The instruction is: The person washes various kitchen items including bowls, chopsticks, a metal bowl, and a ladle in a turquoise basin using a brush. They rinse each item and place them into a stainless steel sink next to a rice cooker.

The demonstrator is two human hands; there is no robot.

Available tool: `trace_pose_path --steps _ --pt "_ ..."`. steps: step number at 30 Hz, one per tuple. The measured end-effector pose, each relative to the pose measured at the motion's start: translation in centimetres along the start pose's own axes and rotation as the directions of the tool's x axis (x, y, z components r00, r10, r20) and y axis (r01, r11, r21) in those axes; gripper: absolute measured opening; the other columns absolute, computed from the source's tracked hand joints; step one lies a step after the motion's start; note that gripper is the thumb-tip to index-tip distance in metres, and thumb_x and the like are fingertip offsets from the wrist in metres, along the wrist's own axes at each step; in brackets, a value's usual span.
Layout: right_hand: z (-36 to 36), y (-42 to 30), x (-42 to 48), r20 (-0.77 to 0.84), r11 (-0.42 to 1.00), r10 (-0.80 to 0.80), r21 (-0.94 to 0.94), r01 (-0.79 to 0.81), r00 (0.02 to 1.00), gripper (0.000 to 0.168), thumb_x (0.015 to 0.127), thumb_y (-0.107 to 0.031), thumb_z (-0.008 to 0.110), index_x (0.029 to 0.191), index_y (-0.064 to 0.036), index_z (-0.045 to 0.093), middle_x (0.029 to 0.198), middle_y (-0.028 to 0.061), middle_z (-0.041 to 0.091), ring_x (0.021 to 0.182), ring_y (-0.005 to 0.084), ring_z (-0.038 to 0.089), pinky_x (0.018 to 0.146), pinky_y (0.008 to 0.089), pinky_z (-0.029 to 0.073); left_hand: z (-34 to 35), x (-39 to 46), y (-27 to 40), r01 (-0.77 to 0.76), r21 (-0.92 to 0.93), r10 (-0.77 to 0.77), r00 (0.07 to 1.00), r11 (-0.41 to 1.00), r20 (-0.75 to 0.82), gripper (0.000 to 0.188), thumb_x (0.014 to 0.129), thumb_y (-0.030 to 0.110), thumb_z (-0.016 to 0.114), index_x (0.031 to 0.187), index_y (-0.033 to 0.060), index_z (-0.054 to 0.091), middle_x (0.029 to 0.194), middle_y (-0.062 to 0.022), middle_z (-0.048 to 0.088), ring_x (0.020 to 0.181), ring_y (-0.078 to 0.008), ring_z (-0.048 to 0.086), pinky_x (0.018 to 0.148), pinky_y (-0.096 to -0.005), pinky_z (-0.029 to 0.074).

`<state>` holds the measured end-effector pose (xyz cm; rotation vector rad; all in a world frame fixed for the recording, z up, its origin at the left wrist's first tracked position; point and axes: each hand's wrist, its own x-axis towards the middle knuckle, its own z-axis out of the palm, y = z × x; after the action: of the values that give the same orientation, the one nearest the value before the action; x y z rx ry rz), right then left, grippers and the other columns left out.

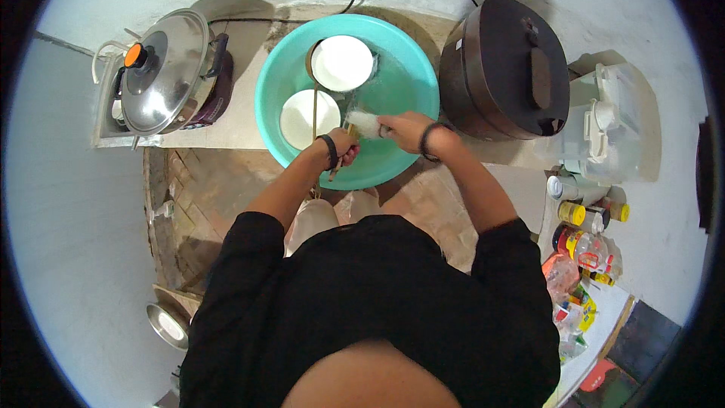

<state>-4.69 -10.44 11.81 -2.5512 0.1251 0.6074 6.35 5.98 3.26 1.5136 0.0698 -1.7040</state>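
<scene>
A large turquoise plastic basin (399, 45) stands before me with water in it. Over its near part, my left hand (344, 147) is closed around a bundle of thin sticks, likely chopsticks (335, 172). My right hand (409, 131) grips a whitish, blurred scrubber (365, 123) against the sticks' upper ends. Two white bowls (342, 63) (310, 119) lie in the basin, left of my right hand. A long-handled metal ladle (315, 107) lies there too, its handle crossing the nearer bowl and reaching over the near rim.
A lidded steel pot (164, 76) stands left of the basin. To the right are a dark brown lidded container (504, 73) and clear plastic boxes (617, 124). Several bottles and jars (572, 212) line the right side. A metal bowl (168, 326) is at lower left.
</scene>
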Motion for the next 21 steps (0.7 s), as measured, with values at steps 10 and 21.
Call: trace_pose_path --steps 10,21 --pt "-0.2 -1.7 0.6 0.027 0.957 0.257 -0.145 -0.250 0.966 0.027 0.079 -0.008 0.041 0.105 -0.008 0.050 0.092 0.0210 0.057 0.087 0.0351 0.056 0.074 0.0429 0.044 -1.7 0.9 -0.1 0.071 -0.103 -0.051 0.981 0.992 0.186 0.009 0.079 0.006 0.048 0.079 -0.0020 0.051 0.054 -0.0073 0.046 0.040 -0.0168 0.043 0.034 -0.0279 0.035" --pt "1.8 0.9 1.6 0.028 0.875 0.450 -0.214 -0.434 0.893 0.025 0.082 -0.014 0.040 0.102 -0.005 0.051 0.095 0.0218 0.056 0.088 0.0359 0.055 0.075 0.0425 0.043 1.8 -0.6 0.2 0.041 0.994 0.469 0.879 0.104 -0.086 0.022 0.080 0.018 0.051 0.095 0.0034 0.054 0.091 -0.0123 0.060 0.086 -0.0271 0.060 0.068 -0.0365 0.050"
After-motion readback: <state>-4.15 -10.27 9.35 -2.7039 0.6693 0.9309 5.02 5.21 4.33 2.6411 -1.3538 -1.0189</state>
